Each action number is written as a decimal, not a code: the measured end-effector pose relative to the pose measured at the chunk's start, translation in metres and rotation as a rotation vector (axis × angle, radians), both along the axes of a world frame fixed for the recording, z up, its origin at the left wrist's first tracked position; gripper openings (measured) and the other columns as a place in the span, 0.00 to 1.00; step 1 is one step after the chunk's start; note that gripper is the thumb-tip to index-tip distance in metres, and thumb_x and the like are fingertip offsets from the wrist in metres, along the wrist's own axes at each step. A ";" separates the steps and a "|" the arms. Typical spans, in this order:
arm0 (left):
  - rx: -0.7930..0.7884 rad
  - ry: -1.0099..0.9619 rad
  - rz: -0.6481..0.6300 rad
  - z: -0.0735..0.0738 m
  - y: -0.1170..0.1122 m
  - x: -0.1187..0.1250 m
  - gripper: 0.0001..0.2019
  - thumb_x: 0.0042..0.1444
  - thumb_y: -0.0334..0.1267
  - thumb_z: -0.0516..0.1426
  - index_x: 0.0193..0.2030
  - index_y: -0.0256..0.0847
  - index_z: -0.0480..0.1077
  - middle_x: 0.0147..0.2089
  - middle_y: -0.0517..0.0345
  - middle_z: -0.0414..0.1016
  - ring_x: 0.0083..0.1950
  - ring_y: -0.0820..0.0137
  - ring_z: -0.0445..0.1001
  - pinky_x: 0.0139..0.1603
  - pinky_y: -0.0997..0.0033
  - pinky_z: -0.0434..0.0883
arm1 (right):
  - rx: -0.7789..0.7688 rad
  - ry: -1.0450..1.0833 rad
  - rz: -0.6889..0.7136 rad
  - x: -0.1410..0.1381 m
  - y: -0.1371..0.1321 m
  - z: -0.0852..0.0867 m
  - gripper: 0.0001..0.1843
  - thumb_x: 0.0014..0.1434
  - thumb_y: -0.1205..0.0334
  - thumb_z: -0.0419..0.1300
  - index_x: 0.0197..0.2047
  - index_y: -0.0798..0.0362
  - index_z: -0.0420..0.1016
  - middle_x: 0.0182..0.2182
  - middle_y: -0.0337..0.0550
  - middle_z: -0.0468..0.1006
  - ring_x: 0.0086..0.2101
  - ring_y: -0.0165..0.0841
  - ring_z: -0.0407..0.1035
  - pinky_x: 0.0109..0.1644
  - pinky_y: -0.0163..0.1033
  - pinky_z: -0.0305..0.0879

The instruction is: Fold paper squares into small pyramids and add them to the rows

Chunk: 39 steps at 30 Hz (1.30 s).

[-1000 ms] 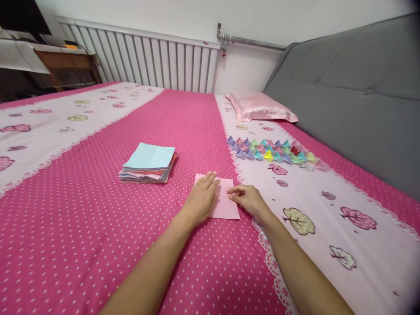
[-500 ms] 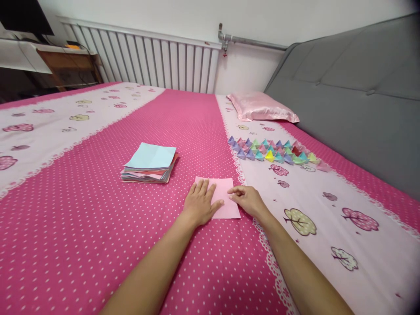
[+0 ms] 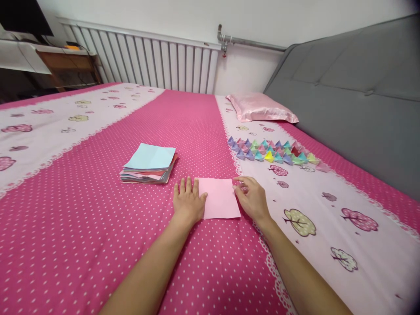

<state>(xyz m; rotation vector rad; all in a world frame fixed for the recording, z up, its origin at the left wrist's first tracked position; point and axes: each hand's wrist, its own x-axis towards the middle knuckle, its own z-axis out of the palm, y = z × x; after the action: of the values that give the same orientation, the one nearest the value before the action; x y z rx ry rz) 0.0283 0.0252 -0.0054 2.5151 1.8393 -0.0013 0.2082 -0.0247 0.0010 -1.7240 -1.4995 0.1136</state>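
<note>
A pink square sheet of paper [image 3: 219,197] lies flat on the pink dotted bedspread [image 3: 98,227] in front of me. My left hand [image 3: 187,202] rests flat at the sheet's left edge, fingers stretched out, thumb touching the paper. At the right edge sits my right hand [image 3: 252,197], fingers curled loosely, fingertips touching the paper's upper right corner; it grips nothing I can see. A stack of coloured paper squares [image 3: 149,164], light blue on top, stands to the left beyond my left hand.
Rows of small folded paper shapes [image 3: 272,151] in several colours lie on the pale strip at the right. A pink pillow [image 3: 260,107] sits further back, a grey headboard [image 3: 354,100] along the right side, a white radiator [image 3: 147,57] behind.
My left hand slid left off the pink sheet to its left edge. My right hand moved right and slightly up, off the middle of the sheet to its right edge. The whole sheet now shows.
</note>
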 end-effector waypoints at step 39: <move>-0.016 -0.026 0.012 0.000 -0.001 0.000 0.30 0.59 0.48 0.38 0.66 0.35 0.47 0.68 0.45 0.45 0.68 0.55 0.42 0.65 0.52 0.41 | -0.554 -0.446 0.141 -0.017 -0.005 -0.019 0.40 0.59 0.37 0.34 0.66 0.55 0.43 0.66 0.51 0.42 0.64 0.45 0.35 0.63 0.54 0.32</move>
<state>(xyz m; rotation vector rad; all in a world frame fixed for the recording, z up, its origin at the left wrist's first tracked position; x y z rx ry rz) 0.0279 0.0244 -0.0055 2.4808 1.8376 0.0162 0.1907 -0.0300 -0.0176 -2.1753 -2.0582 0.2495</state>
